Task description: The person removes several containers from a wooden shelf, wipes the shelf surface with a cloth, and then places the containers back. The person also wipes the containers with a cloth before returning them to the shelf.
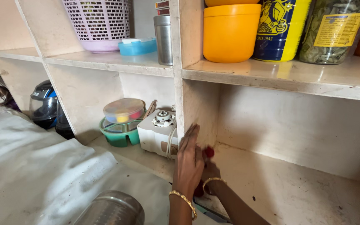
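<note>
1. The left hand (189, 160) lies flat and open against the shelf divider (180, 104), fingers together, reaching up toward 12 o'clock; it holds nothing.
2. The right hand (211, 177) sits just behind it at 3 o'clock, mostly hidden. Its fingers seem closed on a small red thing (209, 152), perhaps a cloth, pressed at the foot of the divider where it meets the lower shelf (296, 187).
3. The step in hand looks like wiping this corner of the bare compartment.
4. A next move would call for the right hand to sweep toward 3 o'clock along the shelf.
5. Too little of the red thing shows to tell its long axis or which way it points.
6. A white appliance (157, 131) stands at 9 o'clock of the hands.
</note>
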